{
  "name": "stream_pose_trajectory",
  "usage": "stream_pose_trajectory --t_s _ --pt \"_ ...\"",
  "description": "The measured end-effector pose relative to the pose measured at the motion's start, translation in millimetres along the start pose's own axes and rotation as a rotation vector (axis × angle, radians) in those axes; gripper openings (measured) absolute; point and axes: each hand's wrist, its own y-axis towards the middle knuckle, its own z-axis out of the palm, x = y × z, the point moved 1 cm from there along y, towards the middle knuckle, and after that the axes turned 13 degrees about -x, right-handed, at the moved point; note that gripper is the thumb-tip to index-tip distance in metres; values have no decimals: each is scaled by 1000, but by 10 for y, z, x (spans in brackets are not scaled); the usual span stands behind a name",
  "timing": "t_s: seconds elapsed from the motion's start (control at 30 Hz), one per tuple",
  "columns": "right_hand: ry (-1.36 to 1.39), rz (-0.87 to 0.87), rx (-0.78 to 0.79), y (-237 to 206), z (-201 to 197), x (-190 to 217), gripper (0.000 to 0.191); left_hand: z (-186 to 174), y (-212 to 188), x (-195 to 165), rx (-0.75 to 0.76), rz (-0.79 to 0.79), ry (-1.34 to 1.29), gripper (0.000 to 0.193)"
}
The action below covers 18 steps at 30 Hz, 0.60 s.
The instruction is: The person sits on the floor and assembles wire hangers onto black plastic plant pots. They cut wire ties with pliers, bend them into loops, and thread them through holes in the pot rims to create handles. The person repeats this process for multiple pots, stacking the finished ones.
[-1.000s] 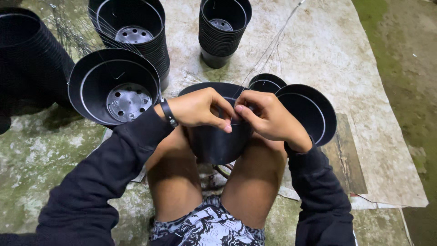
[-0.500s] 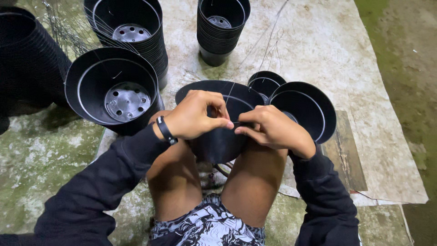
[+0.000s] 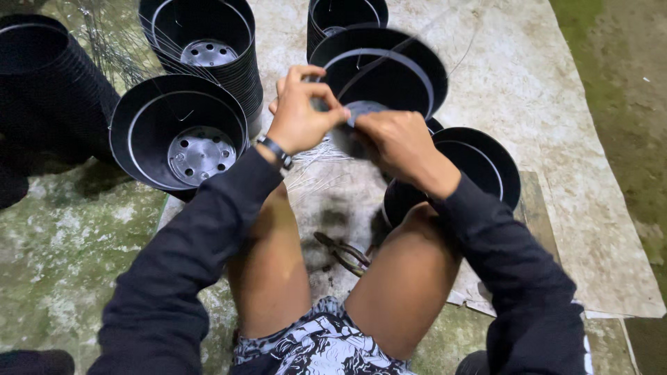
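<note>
You hold the black pot (image 3: 379, 76) tilted up just ahead of your knees, mouth toward you — left hand (image 3: 299, 114) pinched at its near rim, right hand (image 3: 396, 142) closed under it, seemingly on thin wire.

My view is lit hard from near the camera, like a headlamp: the pale sheet (image 3: 556, 104) on the ground glares almost white in the middle, while the mossy ground at the edges falls off dim and greenish. I see short dark shadows under the knees and beside the pliers (image 3: 344, 251). The black pots (image 3: 177, 128) swallow the light, only their rims catching a grey shine. The raised pot (image 3: 389, 69) and the fingers (image 3: 316, 94) look slightly smeared
</note>
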Motion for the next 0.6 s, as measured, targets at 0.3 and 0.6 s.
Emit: stream_pose_trajectory --t_s 0.3,0.6 --pt "-528 -154 29 -10 722 -509 2 836 176 667 -228 -329 -126 29" --pt "-586 -202 119 -510 1055 -664 8 1005 -93 656 172 -1077 -759 20"
